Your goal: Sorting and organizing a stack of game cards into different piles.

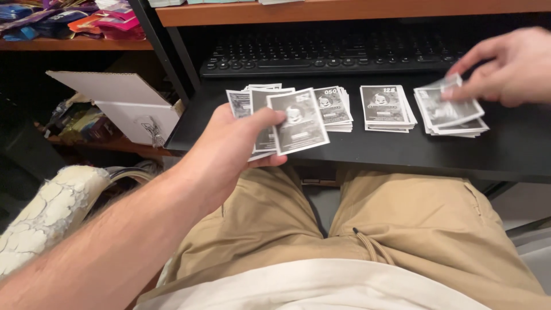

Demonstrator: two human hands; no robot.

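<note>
three piles (pixel 385 108) sit sorted below the keyboard (pixel 333 56); left hand (pixel 235 143) grips a fanned stack (pixel 287 123), right hand (pixel 508 66) pinches a card (pixel 447 106) onto the rightmost pile.

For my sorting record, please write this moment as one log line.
left hand: holds fanned cards | right hand: on rightmost pile | black tray: piles, keyboard

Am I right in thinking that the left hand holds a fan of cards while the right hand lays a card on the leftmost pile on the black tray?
Not quite: the right hand lays its card on the rightmost pile, as the head view shows. The left hand does hold a fan of cards, over the black tray.
</note>
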